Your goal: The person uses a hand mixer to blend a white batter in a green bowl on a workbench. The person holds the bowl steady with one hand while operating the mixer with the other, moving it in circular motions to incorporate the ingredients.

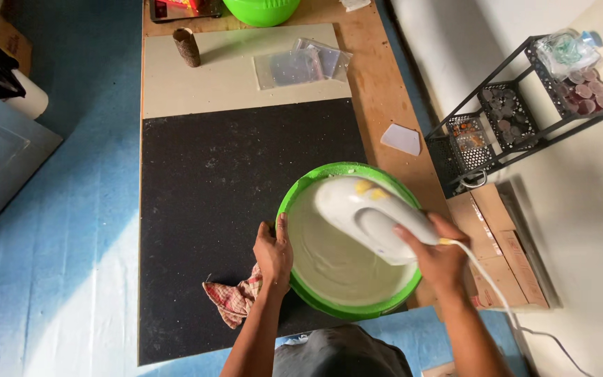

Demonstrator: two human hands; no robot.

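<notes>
Worktable point(385, 91) fills the centre of the frame, plywood top running from upper middle to bottom. Black mat point(211, 209) covers most of it, speckled with pale crumbs; cream board point(211, 80) sits above that, toward the top.

Green bowl point(301, 192) sits lower centre-right, on the mat's right edge, partly over bare plywood. Pale batter point(329, 258) inside, smooth, filling much of it.

White hand mixer point(364, 209) is over the bowl, body angled from upper left to lower right, yellow buttons on top. Beaters not visible, hidden under the body. White cord point(497, 293) runs off the handle end to the lower right corner.

Right hand point(441, 258) is wrapped tight round the mixer handle, fingers fully closed on it. Left hand point(273, 255) clamps the bowl's left rim, thumb over the edge, fingers down the outer wall. Red checked cloth point(235, 297) lies bunched just below and left of that hand, touching the bowl base area.

Black wire rack point(511, 112) stands at right on the floor, holding small jars and a bagged item. Cardboard box point(504, 244) lies below it, beside the table.

Second green bowl point(263, 10) is cut off at top centre. Clear plastic bags point(301, 66) lie on the cream board, brown roll point(188, 47) upright to their left. White scraper point(400, 139) lies on bare plywood, right of the mat.
</notes>
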